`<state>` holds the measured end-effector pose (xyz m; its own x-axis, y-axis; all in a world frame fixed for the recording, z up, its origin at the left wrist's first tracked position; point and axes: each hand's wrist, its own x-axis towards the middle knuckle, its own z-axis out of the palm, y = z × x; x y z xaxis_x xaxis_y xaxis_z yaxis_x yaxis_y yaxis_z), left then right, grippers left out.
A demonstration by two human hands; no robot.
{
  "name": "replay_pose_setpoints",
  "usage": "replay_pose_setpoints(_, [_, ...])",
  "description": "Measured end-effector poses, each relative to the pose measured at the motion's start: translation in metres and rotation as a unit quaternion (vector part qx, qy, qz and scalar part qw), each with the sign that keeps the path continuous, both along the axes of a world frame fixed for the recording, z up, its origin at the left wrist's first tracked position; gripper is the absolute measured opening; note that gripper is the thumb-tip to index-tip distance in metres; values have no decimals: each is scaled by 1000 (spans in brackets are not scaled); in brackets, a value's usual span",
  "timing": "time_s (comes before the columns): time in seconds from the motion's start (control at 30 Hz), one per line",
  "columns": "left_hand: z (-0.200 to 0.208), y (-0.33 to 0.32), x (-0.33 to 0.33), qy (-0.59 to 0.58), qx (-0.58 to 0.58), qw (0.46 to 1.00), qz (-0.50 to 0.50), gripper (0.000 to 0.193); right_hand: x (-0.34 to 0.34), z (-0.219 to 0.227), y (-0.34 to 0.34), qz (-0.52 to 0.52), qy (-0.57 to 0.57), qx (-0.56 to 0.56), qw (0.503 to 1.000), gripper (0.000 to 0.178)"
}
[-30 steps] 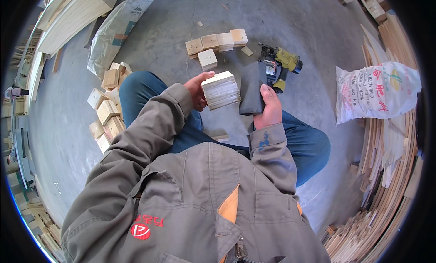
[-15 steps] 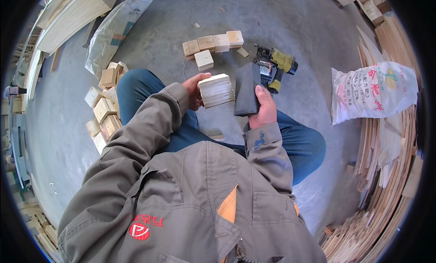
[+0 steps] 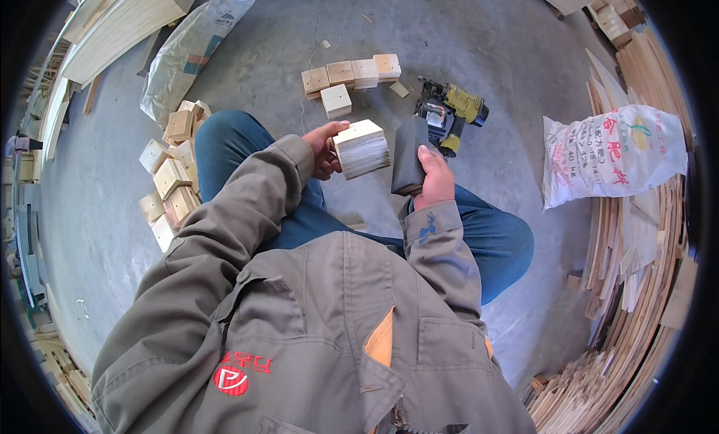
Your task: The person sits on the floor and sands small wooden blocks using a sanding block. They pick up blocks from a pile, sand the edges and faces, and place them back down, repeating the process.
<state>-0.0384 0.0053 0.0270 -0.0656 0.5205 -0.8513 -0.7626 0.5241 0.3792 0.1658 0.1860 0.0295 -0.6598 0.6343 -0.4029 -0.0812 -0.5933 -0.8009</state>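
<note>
My left hand (image 3: 323, 149) grips a pale wooden block (image 3: 362, 151) at its left side, above the floor between my legs. The block is tilted; its smooth top and its rough, layered side both show. In my right hand (image 3: 434, 181) is a dark grey rectangular block (image 3: 409, 155), thumb on its face and the other fingers hidden behind it. A small gap separates the two blocks. Just beyond the dark block, a yellow-and-black nail gun (image 3: 454, 113) lies on the floor.
Ahead stands a short row of wooden blocks (image 3: 341, 73), with one single block (image 3: 336, 101) nearer. More blocks (image 3: 171, 177) are heaped beside my left knee. A white printed sack (image 3: 616, 155) lies on stacked wood strips (image 3: 599, 374) at right. A plastic sack (image 3: 187, 56) lies far left.
The wooden block has turned, so more of its top shows. The dark block has tipped and shifted slightly right, its face now looking shorter. Both hands keep their hold.
</note>
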Motion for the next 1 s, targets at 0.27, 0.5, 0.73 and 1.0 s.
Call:
replay_pose_setpoints(0.27, [-4, 4, 0, 27, -10, 999, -21, 71, -3, -5, -2, 3, -33, -5, 999, 39])
replay_pose_setpoints(0.5, [-4, 2, 3, 85, -14, 996, -38, 75, -6, -21, 5, -39, -43, 21, 998, 37])
replay_pose_setpoints(0.73, [-9, -1, 2, 65, 57, 996, 19, 68, -8, -27, 4, -31, -49, 7, 998, 37])
replay_pose_setpoints(1.0, [-11, -2, 4, 59, 89, 993, 51, 65, -11, -38, 7, -35, -58, -5, 998, 37])
